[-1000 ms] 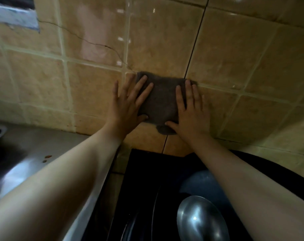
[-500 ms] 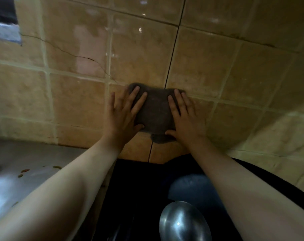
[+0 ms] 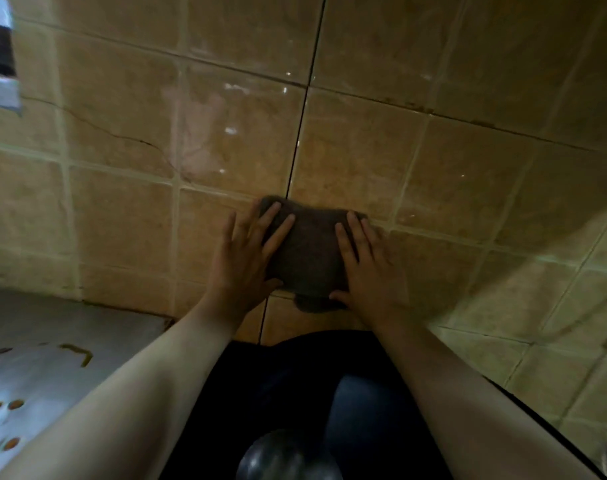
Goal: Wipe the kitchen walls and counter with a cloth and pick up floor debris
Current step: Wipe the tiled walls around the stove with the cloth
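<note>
Steel table [image 3: 45, 341] sits at my far left, spotted with brown stains. My left hand [image 3: 241, 258] lies flat with fingers spread, pressing the dark cloth [image 3: 307, 258] against the tan tiled wall [image 3: 433, 161]. My right hand [image 3: 368, 268] presses the cloth's right edge, fingers straight, above a black stovetop [image 3: 295, 382].

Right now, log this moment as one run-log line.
step: wiping wall | left hand: flat on cloth | right hand: flat on cloth | cloth: against tiled wall | counter: brown spots, unwiped
</note>
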Tool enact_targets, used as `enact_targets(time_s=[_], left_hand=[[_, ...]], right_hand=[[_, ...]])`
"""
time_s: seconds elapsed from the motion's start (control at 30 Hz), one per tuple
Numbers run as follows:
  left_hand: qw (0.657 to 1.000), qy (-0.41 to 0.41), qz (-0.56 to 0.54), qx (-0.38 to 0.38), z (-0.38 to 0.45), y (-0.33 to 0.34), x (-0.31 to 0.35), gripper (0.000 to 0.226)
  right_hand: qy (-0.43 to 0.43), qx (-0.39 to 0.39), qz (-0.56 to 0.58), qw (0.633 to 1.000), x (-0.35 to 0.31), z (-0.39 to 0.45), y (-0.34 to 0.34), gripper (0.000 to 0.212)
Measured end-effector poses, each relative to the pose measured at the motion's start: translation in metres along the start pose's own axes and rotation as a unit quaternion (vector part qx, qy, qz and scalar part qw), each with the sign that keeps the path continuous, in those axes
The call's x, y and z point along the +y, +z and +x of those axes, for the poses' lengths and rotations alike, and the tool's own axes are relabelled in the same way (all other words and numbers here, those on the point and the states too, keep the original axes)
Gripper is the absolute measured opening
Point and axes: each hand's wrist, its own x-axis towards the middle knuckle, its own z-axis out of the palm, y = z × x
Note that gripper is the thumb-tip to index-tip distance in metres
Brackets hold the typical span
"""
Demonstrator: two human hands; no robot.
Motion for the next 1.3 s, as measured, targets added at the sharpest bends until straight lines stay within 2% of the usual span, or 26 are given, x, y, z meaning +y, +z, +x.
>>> enact_targets(time_s=[0.17, 0.4, 0.73, 0.87, 1.03, 1.17, 1.3], left_hand=[[0.999, -0.003, 0.017, -0.040, 0.001, -0.006, 0.017, 0.124], [0.999, -0.006, -0.019, -0.027, 0.014, -0.011, 0.018, 0.127], [0.999, -0.001, 0.006, -0.033, 0.043, -0.028, 0.010, 0.125], [0.998, 0.002, 0.024, -0.058, 0.060, -0.046, 0.009, 0.117], [0.996, 0.002, 0.008, -0.094, 0.078, -0.066, 0.004, 0.108], [0.999, -0.008, 0.003, -0.052, 0.096, -0.082, 0.002, 0.113], [0.996, -0.021, -0.012, -0.090, 0.114, -0.090, 0.002, 0.110]], right_hand=[[0.011, -0.017, 0.004, 1.000, 0.015, -0.011, 0.003, 0.143], [0.028, -0.001, 0.049, 0.998, 0.017, -0.011, 0.001, 0.127], [0.021, 0.036, 0.030, 0.999, 0.041, 0.012, -0.009, 0.128], [0.032, 0.025, 0.034, 0.999, 0.048, 0.025, -0.023, 0.128], [0.027, -0.019, 0.041, 0.999, 0.051, 0.040, -0.051, 0.117], [0.012, -0.045, 0.037, 0.998, 0.062, 0.056, -0.076, 0.110], [0.021, -0.041, 0.023, 0.999, 0.076, 0.072, -0.089, 0.115]])
